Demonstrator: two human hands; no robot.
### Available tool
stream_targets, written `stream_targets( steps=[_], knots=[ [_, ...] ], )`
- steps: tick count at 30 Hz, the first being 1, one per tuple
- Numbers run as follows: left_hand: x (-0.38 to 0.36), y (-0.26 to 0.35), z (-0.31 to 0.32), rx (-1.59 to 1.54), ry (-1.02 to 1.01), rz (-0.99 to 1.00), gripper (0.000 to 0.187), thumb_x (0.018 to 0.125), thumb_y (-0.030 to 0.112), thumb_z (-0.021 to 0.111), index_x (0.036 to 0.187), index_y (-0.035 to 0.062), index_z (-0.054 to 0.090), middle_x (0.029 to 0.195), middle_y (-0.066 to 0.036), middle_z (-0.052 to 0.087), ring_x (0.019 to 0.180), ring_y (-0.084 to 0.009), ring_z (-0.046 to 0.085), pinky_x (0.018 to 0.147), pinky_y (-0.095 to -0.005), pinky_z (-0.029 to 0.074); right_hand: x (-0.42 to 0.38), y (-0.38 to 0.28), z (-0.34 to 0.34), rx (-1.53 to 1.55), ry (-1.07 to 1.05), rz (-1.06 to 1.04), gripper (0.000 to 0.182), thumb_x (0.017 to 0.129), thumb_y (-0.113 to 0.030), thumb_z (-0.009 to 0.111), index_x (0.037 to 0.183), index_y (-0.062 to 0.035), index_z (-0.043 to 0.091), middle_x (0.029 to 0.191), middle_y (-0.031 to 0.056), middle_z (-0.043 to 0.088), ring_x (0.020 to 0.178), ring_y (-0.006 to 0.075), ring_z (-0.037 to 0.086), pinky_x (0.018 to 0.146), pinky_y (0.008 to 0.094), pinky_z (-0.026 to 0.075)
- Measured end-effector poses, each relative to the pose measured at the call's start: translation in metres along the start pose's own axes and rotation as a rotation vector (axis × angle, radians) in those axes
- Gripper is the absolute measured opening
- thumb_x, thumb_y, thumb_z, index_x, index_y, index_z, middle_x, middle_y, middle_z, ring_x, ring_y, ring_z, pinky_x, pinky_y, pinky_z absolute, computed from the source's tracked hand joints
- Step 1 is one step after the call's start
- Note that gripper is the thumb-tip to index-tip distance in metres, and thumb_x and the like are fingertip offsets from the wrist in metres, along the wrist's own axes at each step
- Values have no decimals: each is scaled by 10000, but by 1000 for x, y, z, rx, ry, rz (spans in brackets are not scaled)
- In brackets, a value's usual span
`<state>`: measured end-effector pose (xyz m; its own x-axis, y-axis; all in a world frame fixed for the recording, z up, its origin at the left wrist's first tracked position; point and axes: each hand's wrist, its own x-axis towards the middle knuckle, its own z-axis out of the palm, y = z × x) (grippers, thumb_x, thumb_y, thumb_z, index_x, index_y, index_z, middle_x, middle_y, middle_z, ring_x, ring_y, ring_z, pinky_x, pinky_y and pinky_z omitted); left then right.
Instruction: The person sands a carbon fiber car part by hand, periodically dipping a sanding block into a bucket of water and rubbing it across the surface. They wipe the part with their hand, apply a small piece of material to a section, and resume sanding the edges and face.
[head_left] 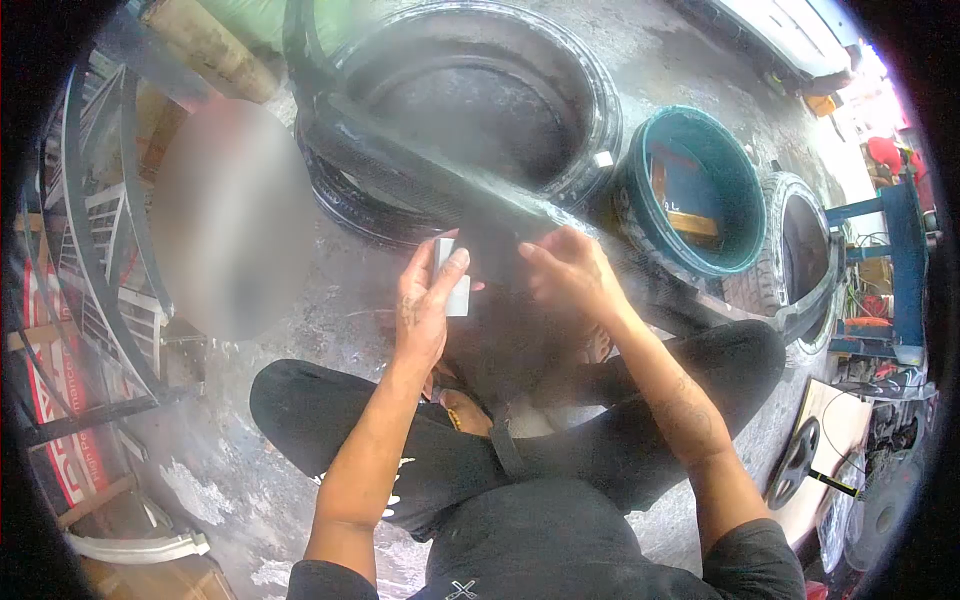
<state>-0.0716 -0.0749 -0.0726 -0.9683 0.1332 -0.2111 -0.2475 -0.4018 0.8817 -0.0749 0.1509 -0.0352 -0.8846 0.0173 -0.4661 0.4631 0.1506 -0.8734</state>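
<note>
Sitting in left hand (424, 300), right hand (572, 272) apart: white block (458, 299).

A smooth, matt white surface is shown by the small block (457, 299). The long black strip (400, 160) is formed of what looks like finely textured plastic, dulled by pale streaks. Dark, ridged rubber is seen in the large tyre (603, 105). The bucket (742, 190) is made of smooth, slightly glossy teal plastic. The floor (225, 415) is surfaced in rough, blotched concrete; matt black cloth is seen in the trousers (310, 405).
</note>
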Motion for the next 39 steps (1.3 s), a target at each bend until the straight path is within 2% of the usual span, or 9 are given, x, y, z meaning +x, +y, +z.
stream_targets(
  steps=[7, 12, 15, 19, 21, 23, 28, 34, 39],
  knots=[
    [-2, 0, 5, -47, 43, 30, 426, 1045, 233, 719, 1382, -7, 622, 1208, -81, 689, 1026, -152, 688, 850, -320, 624, -4, -5, 3, -9, 92, 35, 460, 990, -305, 803, 1140, 72, 587, 1039, 179, 691, 745, 213, 744, 633, 329, 665],
    [-9, 1, 11, 325, -71, 124, 458, 995, 235, 785, 1384, 38, 645, 1241, -76, 706, 1100, -163, 684, 950, -325, 569, -4, 10, 8, 585, -346, 13, 510, 1050, -313, 722, 1325, 82, 554, 1269, 201, 673, 1121, 263, 714, 963, 448, 637],
    [-20, 11, 22, 578, -208, 213, 587, 852, 181, 912, 1372, 54, 671, 1280, -59, 726, 1198, -166, 653, 1064, -340, 497, -8, 9, 6, 586, -286, 72, 451, 1054, -280, 710, 1309, 75, 596, 1311, 175, 671, 1150, 252, 704, 1007, 466, 622],
    [-21, 12, 19, 349, -84, 179, 545, 932, 265, 853, 1387, 37, 658, 1242, -86, 734, 1166, -171, 662, 1047, -337, 509, 0, 16, 0, 695, -306, 63, 351, 1031, -152, 700, 1290, 74, 627, 1271, 161, 709, 1152, 252, 711, 1051, 514, 609],
    [-11, 12, 7, 306, 28, 219, 401, 1087, 282, 664, 1398, 32, 630, 1225, -96, 725, 1028, -132, 685, 899, -285, 558, 1, 18, -1, 811, -333, 75, 317, 1016, -92, 694, 1280, 73, 635, 1244, 161, 727, 1148, 257, 717, 1058, 536, 607],
    [3, 4, -7, 136, 130, 162, 376, 1112, 274, 619, 1393, 24, 623, 1206, -97, 724, 996, -134, 688, 856, -281, 570, -1, 18, -1, 832, -360, 19, 291, 1014, -55, 681, 1278, 61, 645, 1276, 153, 722, 1142, 264, 721, 1053, 549, 608],
    [-1, -1, -2, -65, -30, -62, 493, 964, 207, 810, 1386, 26, 631, 1273, -63, 680, 1124, -129, 635, 1001, -305, 506, -4, 12, 4, 699, -403, 49, 291, 1010, -34, 677, 1288, 51, 653, 1267, 129, 728, 1121, 237, 726, 1025, 506, 618],
    [-3, 6, 2, 49, -45, -58, 442, 955, 82, 794, 1353, 12, 614, 1234, -59, 685, 1105, -127, 656, 980, -294, 534, -12, -7, 7, 357, -223, 45, 292, 986, -78, 746, 1251, 32, 690, 1176, 90, 755, 1014, 173, 733, 951, 393, 634],
    [-4, 0, 4, -90, -25, -74, 445, 1032, 266, 730, 1379, 6, 629, 1207, -74, 703, 1045, -151, 681, 909, -309, 553, -10, 0, 10, 339, -207, -17, 222, 959, -99, 790, 1144, 10, 732, 1086, 57, 771, 954, 149, 735, 921, 349, 632]
  ],
)
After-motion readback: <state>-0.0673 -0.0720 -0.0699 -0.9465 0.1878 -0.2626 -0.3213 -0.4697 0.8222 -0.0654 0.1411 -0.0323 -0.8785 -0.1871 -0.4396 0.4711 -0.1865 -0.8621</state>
